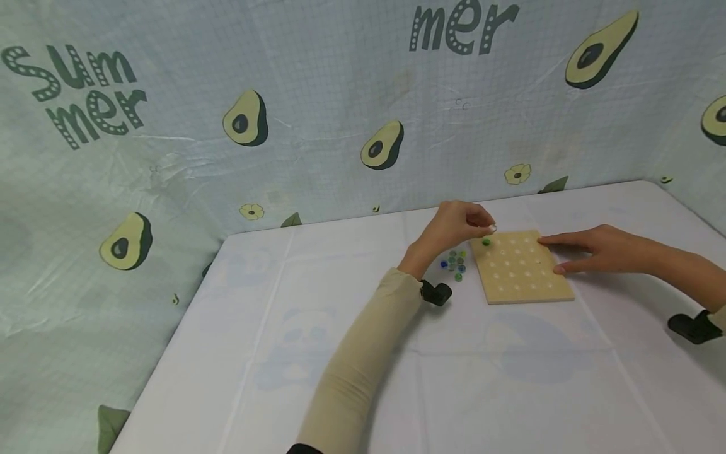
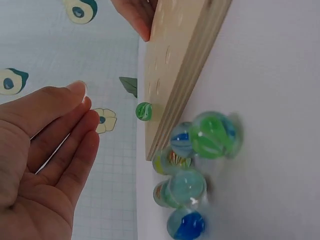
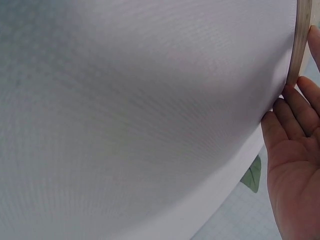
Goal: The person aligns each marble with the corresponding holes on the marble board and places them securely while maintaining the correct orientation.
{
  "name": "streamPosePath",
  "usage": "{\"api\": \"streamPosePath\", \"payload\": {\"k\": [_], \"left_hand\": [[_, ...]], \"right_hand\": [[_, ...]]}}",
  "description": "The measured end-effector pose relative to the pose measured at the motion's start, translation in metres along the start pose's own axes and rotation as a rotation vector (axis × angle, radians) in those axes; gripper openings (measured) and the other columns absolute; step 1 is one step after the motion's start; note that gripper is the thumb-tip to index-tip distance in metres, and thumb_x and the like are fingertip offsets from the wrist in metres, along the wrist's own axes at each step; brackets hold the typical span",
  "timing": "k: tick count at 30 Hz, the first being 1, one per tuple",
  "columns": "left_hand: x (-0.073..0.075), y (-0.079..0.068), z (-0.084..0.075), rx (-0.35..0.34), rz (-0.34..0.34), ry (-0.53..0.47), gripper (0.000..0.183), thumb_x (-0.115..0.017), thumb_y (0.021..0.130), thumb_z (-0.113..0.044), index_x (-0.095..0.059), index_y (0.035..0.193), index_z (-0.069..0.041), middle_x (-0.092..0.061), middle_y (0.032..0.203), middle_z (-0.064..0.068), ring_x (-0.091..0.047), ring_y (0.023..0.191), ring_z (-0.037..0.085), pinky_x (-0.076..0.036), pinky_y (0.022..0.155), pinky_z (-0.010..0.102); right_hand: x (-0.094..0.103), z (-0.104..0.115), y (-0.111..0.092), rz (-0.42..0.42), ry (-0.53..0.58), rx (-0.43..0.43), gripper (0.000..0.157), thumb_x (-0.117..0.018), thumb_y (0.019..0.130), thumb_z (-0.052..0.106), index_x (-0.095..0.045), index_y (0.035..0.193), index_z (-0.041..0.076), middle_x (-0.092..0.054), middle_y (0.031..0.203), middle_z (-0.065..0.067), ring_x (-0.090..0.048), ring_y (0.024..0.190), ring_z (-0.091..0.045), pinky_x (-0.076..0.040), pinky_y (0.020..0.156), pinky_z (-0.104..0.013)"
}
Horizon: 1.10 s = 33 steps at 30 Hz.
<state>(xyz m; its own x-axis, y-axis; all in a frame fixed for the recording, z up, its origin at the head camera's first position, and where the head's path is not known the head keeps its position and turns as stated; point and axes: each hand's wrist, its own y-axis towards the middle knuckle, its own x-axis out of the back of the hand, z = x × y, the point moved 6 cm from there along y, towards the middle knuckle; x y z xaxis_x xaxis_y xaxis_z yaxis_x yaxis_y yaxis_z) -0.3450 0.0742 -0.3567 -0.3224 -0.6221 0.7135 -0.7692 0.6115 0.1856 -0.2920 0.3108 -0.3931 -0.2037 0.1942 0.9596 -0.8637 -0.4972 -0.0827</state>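
My left hand (image 1: 454,224) pinches a small whitish, see-through marble (image 1: 492,228) between thumb and fingertips, over the far left corner of a wooden board (image 1: 524,295); the fingers hide most of it. Rows of shallow round hollows mark the board's top. One green marble (image 2: 144,111) sits on the board near that corner, just below the pinching fingers. My right hand (image 1: 612,249) rests with extended fingers and thumb at the board's right edge. In the right wrist view, its fingertips touch the board's side (image 3: 301,45).
Several glass marbles, among them a blue one (image 2: 186,224) and a green one (image 2: 212,135), lie in a loose group left of the board. They stand on a white-covered table (image 1: 227,353). Behind it hangs a sheet (image 1: 317,113) printed with avocados.
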Motion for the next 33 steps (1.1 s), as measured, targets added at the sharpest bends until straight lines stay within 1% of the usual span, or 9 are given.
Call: {"api": "streamPosePath", "payload": {"k": [2,5,9,13,16,19,23,25,33], "left_hand": [[-0.001,0.001,0.0,-0.001,0.004,-0.02,0.015,-0.077,0.094,-0.02,-0.078,0.106,-0.012,-0.076,0.097,-0.005,-0.066,0.085,0.0,-0.05,0.077,0.012],[-0.004,0.002,0.0,-0.006,0.012,-0.047,0.02,-0.077,0.093,-0.016,-0.077,0.112,-0.008,-0.076,0.098,-0.001,-0.067,0.085,0.002,-0.05,0.076,0.012],[-0.009,0.004,0.003,0.018,0.023,-0.032,0.027,-0.075,0.094,-0.015,-0.076,0.121,-0.008,-0.075,0.104,0.0,-0.065,0.088,0.003,-0.05,0.076,0.011],[-0.014,0.007,0.006,0.047,0.032,0.015,0.024,-0.071,0.097,-0.019,-0.077,0.119,-0.011,-0.076,0.108,-0.003,-0.064,0.089,0.0,-0.049,0.076,0.009],[-0.017,0.008,0.006,0.052,0.03,0.02,0.024,-0.07,0.098,-0.02,-0.077,0.119,-0.012,-0.076,0.11,-0.004,-0.065,0.09,-0.003,-0.049,0.077,0.008],[-0.019,0.008,0.006,0.072,0.015,0.001,0.025,-0.071,0.096,-0.021,-0.077,0.119,-0.011,-0.076,0.111,-0.005,-0.067,0.091,-0.004,-0.049,0.077,0.007],[-0.021,0.01,0.009,0.118,-0.016,-0.017,0.022,-0.073,0.095,-0.02,-0.079,0.115,-0.013,-0.077,0.107,-0.007,-0.066,0.09,-0.005,-0.049,0.077,0.007],[-0.023,0.011,0.01,0.134,-0.026,-0.011,0.021,-0.073,0.094,-0.019,-0.08,0.113,-0.015,-0.077,0.104,-0.008,-0.066,0.089,-0.005,-0.048,0.077,0.007],[-0.029,0.016,0.012,0.181,-0.012,0.063,0.022,-0.074,0.092,-0.019,-0.08,0.113,-0.017,-0.076,0.102,-0.011,-0.062,0.091,-0.004,-0.045,0.079,0.006]], "right_hand": [[0.0,0.0,0.0,0.001,0.003,0.003,0.065,-0.075,0.09,0.047,-0.059,0.144,0.013,-0.06,0.139,-0.022,-0.061,0.12,-0.041,-0.052,0.089,-0.058],[0.0,0.0,0.0,0.003,0.002,0.002,0.066,-0.075,0.09,0.047,-0.059,0.144,0.013,-0.06,0.14,-0.022,-0.061,0.121,-0.041,-0.052,0.09,-0.058],[0.0,0.0,0.0,0.005,-0.001,-0.004,0.066,-0.074,0.09,0.048,-0.059,0.144,0.013,-0.06,0.139,-0.022,-0.061,0.12,-0.042,-0.052,0.09,-0.058],[-0.001,0.0,0.0,0.01,-0.002,-0.007,0.066,-0.074,0.091,0.048,-0.059,0.145,0.013,-0.059,0.14,-0.023,-0.061,0.12,-0.042,-0.052,0.089,-0.059],[-0.001,-0.001,0.0,0.013,-0.001,-0.012,0.066,-0.074,0.091,0.048,-0.058,0.145,0.014,-0.058,0.141,-0.024,-0.06,0.122,-0.043,-0.051,0.09,-0.059],[-0.001,-0.002,-0.001,0.013,-0.003,-0.015,0.066,-0.074,0.091,0.048,-0.058,0.145,0.014,-0.057,0.142,-0.024,-0.059,0.122,-0.044,-0.052,0.09,-0.058],[-0.001,-0.004,0.0,0.014,-0.01,-0.016,0.067,-0.074,0.09,0.049,-0.058,0.145,0.014,-0.057,0.142,-0.024,-0.06,0.122,-0.043,-0.052,0.089,-0.057],[-0.002,-0.005,0.0,0.014,-0.009,-0.012,0.066,-0.074,0.091,0.048,-0.058,0.145,0.014,-0.057,0.142,-0.023,-0.06,0.122,-0.042,-0.052,0.089,-0.057],[-0.002,-0.004,0.001,0.007,-0.012,0.005,0.065,-0.074,0.091,0.047,-0.059,0.145,0.015,-0.058,0.142,-0.022,-0.061,0.121,-0.041,-0.052,0.089,-0.056]]}}
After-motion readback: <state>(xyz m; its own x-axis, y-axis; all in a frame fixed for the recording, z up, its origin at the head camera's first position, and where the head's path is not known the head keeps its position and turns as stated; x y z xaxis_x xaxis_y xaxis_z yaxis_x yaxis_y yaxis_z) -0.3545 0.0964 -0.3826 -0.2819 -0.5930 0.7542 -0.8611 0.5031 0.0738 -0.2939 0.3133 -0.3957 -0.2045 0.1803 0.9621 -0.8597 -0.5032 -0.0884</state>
